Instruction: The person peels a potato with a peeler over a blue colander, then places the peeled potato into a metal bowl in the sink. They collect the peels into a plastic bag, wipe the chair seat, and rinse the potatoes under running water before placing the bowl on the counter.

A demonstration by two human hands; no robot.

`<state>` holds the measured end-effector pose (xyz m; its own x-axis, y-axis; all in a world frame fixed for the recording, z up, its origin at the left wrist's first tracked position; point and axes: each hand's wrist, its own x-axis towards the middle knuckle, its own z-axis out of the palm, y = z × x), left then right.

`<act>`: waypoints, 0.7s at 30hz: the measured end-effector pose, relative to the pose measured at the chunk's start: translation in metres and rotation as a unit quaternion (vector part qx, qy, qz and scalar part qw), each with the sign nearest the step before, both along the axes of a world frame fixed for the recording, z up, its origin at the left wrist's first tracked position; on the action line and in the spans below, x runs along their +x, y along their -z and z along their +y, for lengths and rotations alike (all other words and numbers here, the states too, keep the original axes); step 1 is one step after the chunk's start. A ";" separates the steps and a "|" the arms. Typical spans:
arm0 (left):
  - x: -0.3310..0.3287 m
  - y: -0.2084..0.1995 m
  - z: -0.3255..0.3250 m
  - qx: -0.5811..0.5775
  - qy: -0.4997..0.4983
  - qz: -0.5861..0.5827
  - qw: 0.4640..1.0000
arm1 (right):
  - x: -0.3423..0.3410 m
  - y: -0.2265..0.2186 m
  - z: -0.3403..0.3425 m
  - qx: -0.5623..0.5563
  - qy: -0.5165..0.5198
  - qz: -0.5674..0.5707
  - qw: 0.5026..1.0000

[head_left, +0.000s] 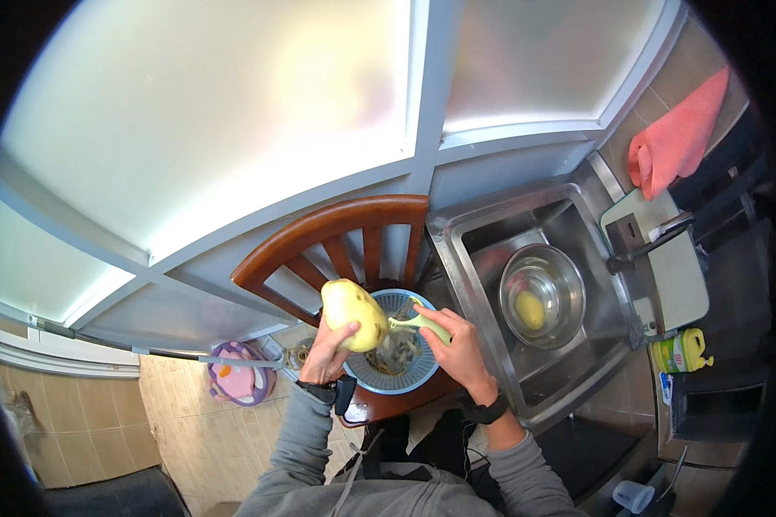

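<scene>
My left hand (pixel 326 349) is closed around a large peeled potato (pixel 353 314), pale yellow with a few dark spots. In my right hand (pixel 461 349) is a light green peeler (pixel 427 326), its head pointing left toward the potato with a small gap between them. Beneath both hands stands a blue slotted basket (pixel 394 383) with peelings and what looks like a clear bag inside; my hands and the potato hide part of it. The basket rests on the seat of a brown wooden chair (pixel 366 412).
Right of the chair is a steel sink (pixel 483 250) holding a metal bowl (pixel 504 297) with another peeled potato (pixel 530 308). Beyond it are a faucet (pixel 655 241), a pink cloth (pixel 677 138) and a yellow-green bottle (pixel 683 351). A pink and purple stool (pixel 240 375) stands left on the floor.
</scene>
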<state>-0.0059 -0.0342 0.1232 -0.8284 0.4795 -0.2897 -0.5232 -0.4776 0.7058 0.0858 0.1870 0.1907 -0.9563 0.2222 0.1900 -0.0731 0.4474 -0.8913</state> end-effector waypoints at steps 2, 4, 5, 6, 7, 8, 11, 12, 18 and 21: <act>-0.002 -0.007 0.004 -0.085 0.018 0.105 0.991 | -0.001 -0.013 0.005 0.030 -0.062 0.026 0.997; -0.004 -0.014 0.006 -0.180 0.044 0.224 0.957 | -0.005 -0.026 0.010 0.050 -0.097 0.020 0.994; -0.004 -0.017 0.007 -0.222 0.056 0.294 0.928 | -0.008 -0.032 0.012 0.055 -0.109 0.004 0.992; -0.005 -0.020 0.009 -0.235 0.057 0.323 0.915 | -0.010 -0.038 0.014 0.067 -0.123 -0.013 0.990; -0.004 -0.022 0.008 -0.236 0.070 0.337 0.909 | -0.014 -0.044 0.015 0.079 -0.153 -0.003 0.985; -0.003 -0.024 0.006 -0.244 0.086 0.344 0.903 | -0.017 -0.049 0.016 0.096 -0.185 0.006 0.978; 0.001 -0.029 0.003 -0.253 0.123 0.353 0.892 | -0.027 -0.061 0.017 0.126 -0.252 0.020 0.959; 0.002 -0.030 0.002 -0.260 0.140 0.354 0.887 | -0.031 -0.064 0.017 0.130 -0.270 0.013 0.954; 0.004 -0.041 -0.002 -0.244 0.164 0.364 0.884 | -0.042 -0.076 0.020 0.083 -0.320 -0.025 0.943; 0.005 -0.051 -0.003 -0.209 0.189 0.354 0.892 | -0.043 -0.080 0.023 0.048 -0.342 -0.044 0.937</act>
